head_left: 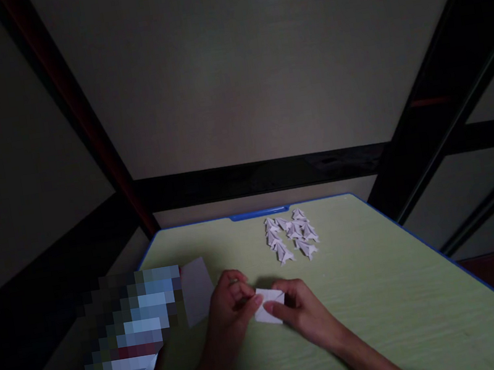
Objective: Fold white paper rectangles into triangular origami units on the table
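A small folded piece of white paper (268, 314) is held up between my two hands, just above the table. My left hand (232, 303) pinches its left edge with thumb and fingertips. From the right, my right hand (297, 307) grips it, the thumb lying across its face and the fingers behind. Beyond my hands lie several white folded paper figures (294, 230), set close together with pointed tips and splayed ends. Left of my left hand rests a flat sheet of white paper (197, 290).
The pale green table (374, 277) has a blue rim and a blue strip (258, 213) at its far edge. A blurred-out object (139, 333), perhaps a screen, stands at the left. A light wall with dark beams rises behind.
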`<state>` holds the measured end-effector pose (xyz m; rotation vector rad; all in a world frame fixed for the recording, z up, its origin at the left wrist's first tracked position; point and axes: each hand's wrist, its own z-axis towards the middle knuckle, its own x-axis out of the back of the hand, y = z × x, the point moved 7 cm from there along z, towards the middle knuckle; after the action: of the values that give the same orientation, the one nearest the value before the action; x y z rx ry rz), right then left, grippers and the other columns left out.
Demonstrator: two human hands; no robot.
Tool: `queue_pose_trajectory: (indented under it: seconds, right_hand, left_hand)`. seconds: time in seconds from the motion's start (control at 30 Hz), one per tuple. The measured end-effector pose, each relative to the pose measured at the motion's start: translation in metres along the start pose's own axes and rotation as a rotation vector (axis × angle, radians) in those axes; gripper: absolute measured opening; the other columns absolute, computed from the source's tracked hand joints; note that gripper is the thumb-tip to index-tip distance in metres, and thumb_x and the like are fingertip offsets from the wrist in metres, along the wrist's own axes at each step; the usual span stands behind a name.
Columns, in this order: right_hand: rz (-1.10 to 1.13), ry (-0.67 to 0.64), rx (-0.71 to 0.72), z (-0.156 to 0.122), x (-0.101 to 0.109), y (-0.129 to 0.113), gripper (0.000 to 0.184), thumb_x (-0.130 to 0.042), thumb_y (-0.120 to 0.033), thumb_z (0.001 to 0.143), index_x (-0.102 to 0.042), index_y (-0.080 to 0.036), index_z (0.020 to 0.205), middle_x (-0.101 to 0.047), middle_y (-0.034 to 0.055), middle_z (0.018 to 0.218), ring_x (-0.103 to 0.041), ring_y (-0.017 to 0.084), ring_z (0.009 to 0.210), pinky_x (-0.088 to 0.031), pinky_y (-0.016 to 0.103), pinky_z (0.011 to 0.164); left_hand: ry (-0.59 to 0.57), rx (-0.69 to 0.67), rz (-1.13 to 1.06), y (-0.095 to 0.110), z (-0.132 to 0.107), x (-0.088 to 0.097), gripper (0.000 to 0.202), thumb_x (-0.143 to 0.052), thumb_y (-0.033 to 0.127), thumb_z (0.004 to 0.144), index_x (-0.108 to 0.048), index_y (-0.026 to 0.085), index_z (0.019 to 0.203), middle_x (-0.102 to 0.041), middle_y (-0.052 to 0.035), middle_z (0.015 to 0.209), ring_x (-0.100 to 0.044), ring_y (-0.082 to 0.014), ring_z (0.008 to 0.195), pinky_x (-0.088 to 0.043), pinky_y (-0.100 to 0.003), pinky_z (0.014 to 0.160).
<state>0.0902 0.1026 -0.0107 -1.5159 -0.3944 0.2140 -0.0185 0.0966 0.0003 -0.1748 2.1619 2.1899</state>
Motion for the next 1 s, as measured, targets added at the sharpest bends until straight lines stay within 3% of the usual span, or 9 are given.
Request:
queue_pose_trajectory:
  seconds: [0.23,0.47,0.57,0.8,0.87,1.0]
  right_hand:
    - [0.069,0.012,-0.077,-0.003,0.005,0.001,0.016,-0.056,-0.026,0.059,-0.045,-0.014,0.055,-0.037,-0.0045,0.049,-0.034,0.008,0.048,-0.025,0.019,0.044]
    - [0.165,-0.201,-0.003,-0.003,-0.005,-0.007,0.016,-0.057,-0.021,0.06,-0.046,-0.014,0.051,-0.04,-0.0046,0.047,-0.034,0.006,0.044,-0.023,0.018,0.041]
    - [0.184,-0.19,-0.01,-0.003,-0.004,-0.004,0.018,-0.058,-0.021,0.059,-0.045,-0.013,0.049,-0.039,-0.0055,0.046,-0.032,0.005,0.043,-0.022,0.018,0.04]
    - [0.348,-0.181,0.054,0.002,-0.009,-0.014,0.018,-0.058,-0.028,0.063,-0.051,-0.012,0.057,-0.049,-0.0029,0.05,-0.046,0.008,0.049,-0.034,0.021,0.05]
    - [0.385,-0.124,0.07,0.004,-0.005,-0.014,0.018,-0.059,-0.027,0.063,-0.049,-0.013,0.058,-0.049,-0.0033,0.049,-0.046,0.008,0.047,-0.035,0.02,0.048]
    - [0.441,0.127,0.131,0.007,0.014,-0.008,0.023,-0.065,-0.021,0.058,-0.045,-0.016,0.068,-0.045,-0.0075,0.051,-0.039,0.004,0.043,-0.03,0.016,0.041]
  left_hand:
    - [-0.19,-0.012,0.031,-0.005,0.003,-0.012,0.033,-0.057,0.018,0.06,-0.041,0.017,0.089,-0.039,0.0092,0.05,-0.043,-0.0064,0.044,-0.033,-0.017,0.042]
    - [-0.331,0.059,0.134,-0.009,-0.006,-0.022,0.032,-0.05,0.025,0.066,-0.04,0.016,0.095,-0.036,0.0094,0.047,-0.036,-0.0049,0.035,-0.029,-0.016,0.033]
    - [-0.318,0.024,0.114,-0.007,-0.007,-0.021,0.03,-0.051,0.023,0.066,-0.038,0.017,0.093,-0.036,0.01,0.046,-0.036,-0.0046,0.037,-0.028,-0.015,0.034]
    - [-0.21,-0.012,0.058,-0.005,-0.001,-0.013,0.022,-0.052,0.028,0.066,-0.04,0.017,0.081,-0.043,0.0098,0.042,-0.039,-0.0052,0.034,-0.03,-0.016,0.036]
    - [-0.187,0.01,0.058,-0.006,0.0,-0.012,0.02,-0.054,0.028,0.065,-0.042,0.016,0.076,-0.05,0.007,0.043,-0.045,-0.0069,0.038,-0.034,-0.017,0.039]
    - [-0.222,0.113,0.105,-0.014,0.001,-0.015,0.019,-0.058,0.027,0.061,-0.045,0.015,0.066,-0.062,-0.0019,0.053,-0.056,-0.0124,0.049,-0.039,-0.02,0.045]
